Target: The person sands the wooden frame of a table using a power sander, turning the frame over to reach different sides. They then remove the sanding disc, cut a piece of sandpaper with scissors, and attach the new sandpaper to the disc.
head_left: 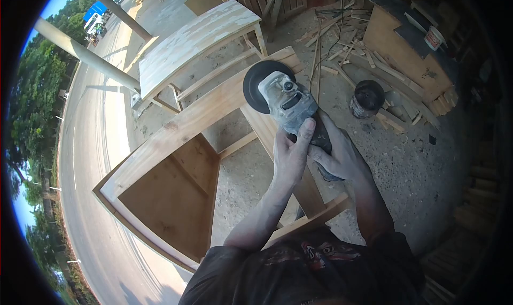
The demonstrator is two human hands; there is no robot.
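Note:
An angle grinder [291, 103] with a round black disc [257, 87] is held up in front of me, over a wooden frame [181, 118]. My left hand [290, 150] grips the tool behind its metal head, the thumb lying on top. Around the dark body, lower and to the right, my right hand [339, 150] is wrapped. Both hands look dusty. The disc overlaps the frame's upper rail in view; whether it touches the wood I cannot tell. A brown panel [171, 198] fills the frame's left part.
A pale wooden table [197, 43] stands beyond the frame. To the right are a dark bucket [367, 98], scattered wood strips [395, 80] and a plywood piece [401, 43] with a white tub [434, 37]. A post [88, 56] and a road [88, 171] lie left.

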